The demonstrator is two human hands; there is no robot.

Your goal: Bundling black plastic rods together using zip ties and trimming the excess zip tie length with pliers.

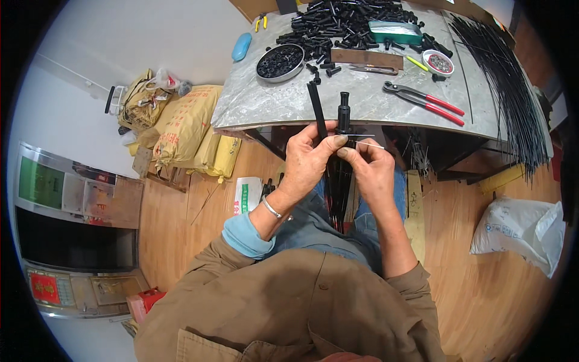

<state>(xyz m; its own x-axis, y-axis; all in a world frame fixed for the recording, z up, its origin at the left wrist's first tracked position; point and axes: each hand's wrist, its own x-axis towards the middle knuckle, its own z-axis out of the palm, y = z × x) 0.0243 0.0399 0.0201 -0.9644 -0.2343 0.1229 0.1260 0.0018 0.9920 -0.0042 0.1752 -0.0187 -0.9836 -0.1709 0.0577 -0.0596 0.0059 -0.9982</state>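
Note:
My left hand grips a black umbrella-like frame with a black knob on top and a bundle of thin black ribs hanging down between my knees. My right hand pinches a thin pale wire at the top of the bundle, just under the knob. Both hands meet at the front edge of the grey marble-look table. A flat black strip rises beside my left thumb.
On the table lie red-handled pincers, a round tin of black parts, a heap of black plastic pieces, a small white dish and a fan of long black rods. Yellow sacks and a white bag sit on the wooden floor.

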